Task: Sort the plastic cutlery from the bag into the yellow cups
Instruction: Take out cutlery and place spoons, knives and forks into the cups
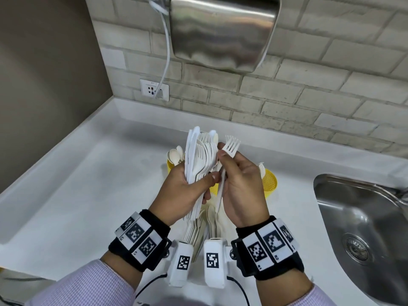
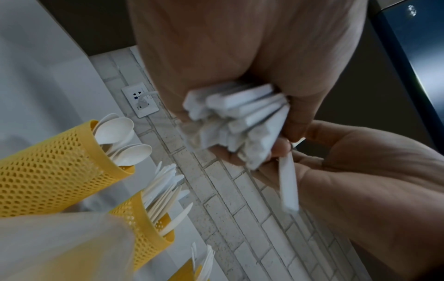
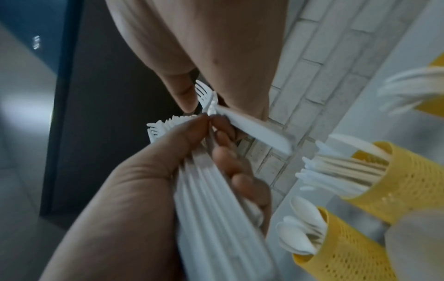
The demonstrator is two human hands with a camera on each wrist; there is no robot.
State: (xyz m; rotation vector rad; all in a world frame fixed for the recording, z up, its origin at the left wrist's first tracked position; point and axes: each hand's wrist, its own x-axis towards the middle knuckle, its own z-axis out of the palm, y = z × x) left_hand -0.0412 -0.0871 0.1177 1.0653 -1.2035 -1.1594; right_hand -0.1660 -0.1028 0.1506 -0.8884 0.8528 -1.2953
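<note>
Gripping a thick bundle of white plastic cutlery (image 1: 199,160), the left hand (image 1: 183,191) had its fingers curled around the handles, and the thumb pressed across the front of the bundle. The bundle stood nearly upright above the white counter (image 1: 88,173), with knife blades and fork heads fanned out above the fingers and the handle ends coming out below the palm. In the left wrist view these handle ends (image 2: 242,117) were packed together in the fist. The right hand (image 1: 240,184) was just beside the left one. Its thumb and forefinger pinched one single fork (image 1: 229,151) at the neck, directly under the tines, and the other fingers were loosely curled. The fork's handle ran down along the right palm, and its tines pointed up, a little apart from the bundle.

Behind and under the hands stood the yellow mesh cups. The left cup (image 2: 55,167) held spoons, the middle cup (image 2: 144,233) held long flat pieces that looked like knives, and the right cup (image 1: 270,184) held some white pieces which I could not tell exactly. A steel sink (image 1: 362,228) was set in the counter on the right side, and a metal hand dryer (image 1: 223,32) hung on the brick wall.
</note>
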